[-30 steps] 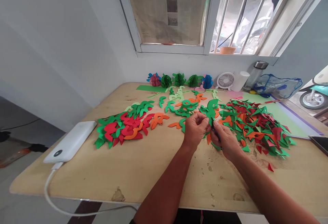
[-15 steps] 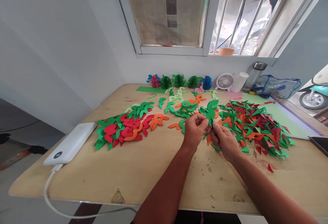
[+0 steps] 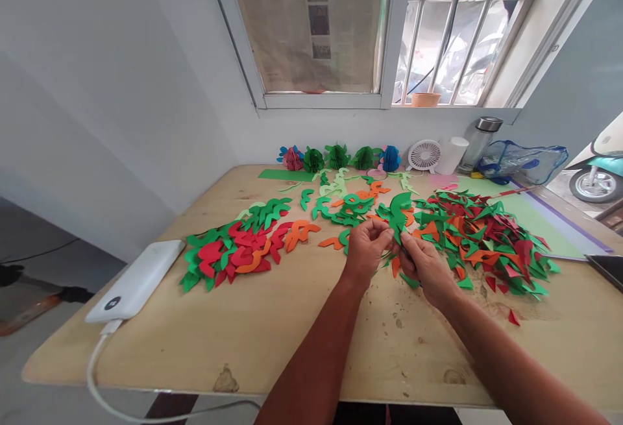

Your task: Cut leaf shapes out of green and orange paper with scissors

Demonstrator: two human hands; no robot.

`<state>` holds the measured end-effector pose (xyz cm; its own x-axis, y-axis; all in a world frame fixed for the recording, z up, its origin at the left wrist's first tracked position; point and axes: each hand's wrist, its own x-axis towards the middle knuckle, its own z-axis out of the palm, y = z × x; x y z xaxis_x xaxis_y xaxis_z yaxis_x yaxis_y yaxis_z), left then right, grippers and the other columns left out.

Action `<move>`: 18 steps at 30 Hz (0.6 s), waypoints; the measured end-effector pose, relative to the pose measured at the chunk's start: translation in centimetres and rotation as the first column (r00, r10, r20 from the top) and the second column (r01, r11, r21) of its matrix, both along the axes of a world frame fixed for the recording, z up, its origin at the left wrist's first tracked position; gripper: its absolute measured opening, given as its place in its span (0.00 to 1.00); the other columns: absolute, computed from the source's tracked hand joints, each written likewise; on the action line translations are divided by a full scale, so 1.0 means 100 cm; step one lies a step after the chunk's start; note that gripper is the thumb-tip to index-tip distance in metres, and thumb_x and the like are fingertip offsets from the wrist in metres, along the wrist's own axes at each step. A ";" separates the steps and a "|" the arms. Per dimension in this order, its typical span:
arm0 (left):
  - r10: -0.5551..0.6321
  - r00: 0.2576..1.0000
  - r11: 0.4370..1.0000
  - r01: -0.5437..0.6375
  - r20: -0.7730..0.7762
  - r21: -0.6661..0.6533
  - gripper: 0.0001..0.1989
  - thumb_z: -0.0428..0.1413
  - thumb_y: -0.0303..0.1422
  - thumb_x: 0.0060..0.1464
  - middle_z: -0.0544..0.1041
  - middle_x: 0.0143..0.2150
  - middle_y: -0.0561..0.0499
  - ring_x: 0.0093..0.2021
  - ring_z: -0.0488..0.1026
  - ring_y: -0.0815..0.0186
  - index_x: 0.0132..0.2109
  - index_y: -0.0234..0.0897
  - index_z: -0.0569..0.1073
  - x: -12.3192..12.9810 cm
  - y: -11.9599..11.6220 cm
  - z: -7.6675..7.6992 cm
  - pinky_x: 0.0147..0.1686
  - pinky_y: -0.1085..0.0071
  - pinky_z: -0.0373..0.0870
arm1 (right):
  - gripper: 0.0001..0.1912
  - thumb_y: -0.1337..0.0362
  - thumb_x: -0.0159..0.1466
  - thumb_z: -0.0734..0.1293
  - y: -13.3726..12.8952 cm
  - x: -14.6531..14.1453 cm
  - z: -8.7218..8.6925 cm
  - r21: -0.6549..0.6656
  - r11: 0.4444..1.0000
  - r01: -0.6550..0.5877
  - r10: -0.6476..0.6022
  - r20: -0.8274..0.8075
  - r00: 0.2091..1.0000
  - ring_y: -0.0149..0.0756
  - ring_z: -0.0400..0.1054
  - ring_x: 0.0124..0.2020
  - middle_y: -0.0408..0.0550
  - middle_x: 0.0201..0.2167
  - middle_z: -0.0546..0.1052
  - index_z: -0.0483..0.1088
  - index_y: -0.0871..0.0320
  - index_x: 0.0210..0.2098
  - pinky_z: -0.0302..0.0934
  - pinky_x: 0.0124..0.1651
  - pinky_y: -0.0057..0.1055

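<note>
My left hand (image 3: 366,246) is closed, thumb and fingertips pinching the lower end of a curved green paper cutout (image 3: 400,207). That cutout stands up from the fingertips, over other green and orange pieces. My right hand (image 3: 426,261) is closed right beside it, fingertips at the cutout's lower edge. In its grip is a dark-handled tool, seemingly scissors (image 3: 409,259), mostly hidden by the fingers; the blades cannot be made out. Loose green cutouts (image 3: 353,209) lie behind the left hand. A heap of red, green and orange paper scraps (image 3: 487,237) spreads to the right.
Red, green and orange cutouts (image 3: 243,246) lie piled at left, near a white power bank (image 3: 136,280) with a cable. Several honeycomb paper figures (image 3: 337,157), a small fan (image 3: 424,155), a bottle (image 3: 481,145) and a clear pouch (image 3: 525,159) line the back.
The camera view has shifted slightly. Both hands keep their closed grips close together, and the green cutout has tilted a little between them.
</note>
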<state>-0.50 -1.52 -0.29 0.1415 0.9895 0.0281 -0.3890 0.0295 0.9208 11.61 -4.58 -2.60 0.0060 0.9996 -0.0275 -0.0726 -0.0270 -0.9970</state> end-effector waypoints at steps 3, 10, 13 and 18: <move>0.006 1.000 1.000 -0.006 -0.013 -0.001 0.09 0.61 0.33 0.40 0.69 0.18 0.56 0.20 0.66 0.73 0.24 0.34 0.70 -0.001 0.000 0.000 0.27 0.74 0.67 | 0.26 0.40 0.59 0.64 0.000 -0.001 0.002 0.008 1.000 0.009 -0.009 0.010 1.000 0.24 0.40 0.12 0.34 0.10 0.52 0.61 0.56 0.21 0.35 0.15 0.26; 0.023 0.999 1.000 -0.023 -0.022 -0.005 0.08 0.62 0.33 0.41 0.69 0.18 0.56 0.20 0.66 0.73 0.25 0.34 0.70 -0.001 0.000 -0.001 0.26 0.75 0.65 | 0.26 0.39 0.58 0.64 0.001 -0.002 0.001 0.012 1.000 0.020 -0.020 0.046 0.999 0.24 0.41 0.11 0.34 0.09 0.52 0.61 0.55 0.21 0.35 0.14 0.26; 0.047 0.999 0.999 -0.047 -0.005 -0.010 0.09 0.62 0.34 0.41 0.70 0.19 0.56 0.20 0.66 0.73 0.25 0.34 0.70 -0.001 0.000 -0.001 0.26 0.74 0.65 | 0.26 0.39 0.58 0.64 0.000 -0.002 0.002 0.005 1.000 0.016 -0.016 0.065 0.998 0.24 0.42 0.11 0.34 0.09 0.53 0.64 0.56 0.22 0.36 0.14 0.26; 0.052 0.999 0.999 -0.052 -0.007 -0.004 0.10 0.63 0.35 0.41 0.69 0.19 0.56 0.20 0.66 0.73 0.25 0.35 0.70 -0.001 0.001 -0.002 0.26 0.75 0.65 | 0.27 0.39 0.58 0.64 0.000 -0.003 0.004 0.026 1.000 0.014 -0.016 0.062 0.998 0.23 0.41 0.12 0.33 0.10 0.52 0.63 0.57 0.21 0.36 0.14 0.26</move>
<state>-0.62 -1.44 -0.46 0.0901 0.9957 0.0235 -0.3838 0.0129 0.9233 11.29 -4.63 -2.24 0.0222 0.9998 -0.0010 -0.0103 -0.0007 -0.9999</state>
